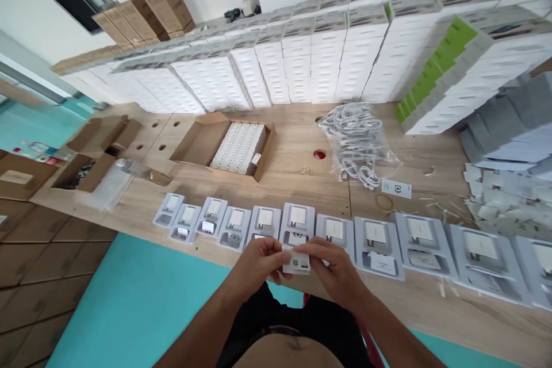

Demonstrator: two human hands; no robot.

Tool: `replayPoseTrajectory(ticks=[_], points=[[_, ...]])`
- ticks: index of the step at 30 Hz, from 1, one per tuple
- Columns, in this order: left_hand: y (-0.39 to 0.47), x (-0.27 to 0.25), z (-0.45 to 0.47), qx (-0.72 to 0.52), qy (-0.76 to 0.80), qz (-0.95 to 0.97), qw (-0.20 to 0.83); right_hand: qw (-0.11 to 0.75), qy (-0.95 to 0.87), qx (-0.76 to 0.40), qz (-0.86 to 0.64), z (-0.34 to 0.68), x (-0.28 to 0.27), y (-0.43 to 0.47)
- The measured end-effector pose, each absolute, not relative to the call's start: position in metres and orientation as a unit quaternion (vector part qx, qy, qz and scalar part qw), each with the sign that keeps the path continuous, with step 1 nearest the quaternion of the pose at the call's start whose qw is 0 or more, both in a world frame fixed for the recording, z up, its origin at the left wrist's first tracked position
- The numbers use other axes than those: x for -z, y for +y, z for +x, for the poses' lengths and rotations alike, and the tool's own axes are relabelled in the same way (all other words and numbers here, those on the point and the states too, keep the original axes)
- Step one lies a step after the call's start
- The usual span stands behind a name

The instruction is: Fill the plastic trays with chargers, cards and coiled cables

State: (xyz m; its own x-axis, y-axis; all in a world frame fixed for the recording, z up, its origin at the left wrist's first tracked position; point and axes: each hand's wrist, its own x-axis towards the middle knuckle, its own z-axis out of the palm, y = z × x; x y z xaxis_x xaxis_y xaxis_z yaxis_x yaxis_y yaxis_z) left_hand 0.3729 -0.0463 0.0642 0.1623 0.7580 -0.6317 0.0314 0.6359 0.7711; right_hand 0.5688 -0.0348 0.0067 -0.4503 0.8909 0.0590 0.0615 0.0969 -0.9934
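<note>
Both hands meet at the table's front edge. Between them is a small white printed card (296, 263) with a dark square code on it. My left hand (264, 259) pinches the card's left side between thumb and fingers. On the other side, my right hand (330, 267) grips its upper right part, covering some of it. Just beyond lies a grey plastic tray (298, 205) holding a white rectangular device (298, 215) and a folded leaflet (297, 238). Similar filled trays, such as one on the right (392, 229), form a row along the edge.
An open carton (267, 149) of white pieces stands at centre-left. A clear bag of white cables (356, 141) lies beyond the row, near a rubber band (384, 202) and a loose card (396, 188). Stacked white boxes (297, 63) wall off the back; grey trays (513, 121) pile at right.
</note>
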Motion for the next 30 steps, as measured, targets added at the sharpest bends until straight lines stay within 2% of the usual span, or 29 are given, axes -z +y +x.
replayPoseTrajectory(ticks=[4, 9, 12, 14, 18, 21, 23, 27, 30], points=[[-0.055, -0.045, 0.304, -0.280, 0.564, 0.358, 0.690, 0.352, -0.617, -0.568, -0.415, 0.505, -0.004, -0.046], [-0.081, -0.027, 0.191, -0.273, 0.545, 0.344, 0.714, 0.400, -0.684, -0.452, -0.409, 0.393, -0.012, -0.068], [-0.093, -0.032, 0.135, -0.270, 0.479, 0.305, 0.777, 0.392, -0.732, -0.380, -0.407, 0.334, -0.020, -0.085], [-0.098, -0.037, 0.109, -0.300, 0.472, 0.303, 0.771, 0.381, -0.716, -0.374, -0.450, 0.306, -0.026, -0.094], [-0.104, -0.041, 0.076, -0.308, 0.486, 0.356, 0.736, 0.344, -0.531, -0.542, -0.553, 0.272, -0.031, -0.108], [-0.107, -0.037, 0.062, -0.281, 0.462, 0.372, 0.754, 0.311, -0.448, -0.674, -0.497, 0.254, -0.031, -0.116], [-0.110, -0.034, 0.054, -0.271, 0.445, 0.337, 0.784, 0.310, -0.442, -0.688, -0.485, 0.244, -0.030, -0.121], [-0.113, -0.031, 0.039, -0.271, 0.414, 0.231, 0.838, 0.332, -0.516, -0.597, -0.517, 0.231, -0.028, -0.130], [-0.114, -0.032, 0.028, -0.268, 0.417, 0.253, 0.831, 0.321, -0.635, -0.506, -0.488, 0.226, -0.027, -0.136]])
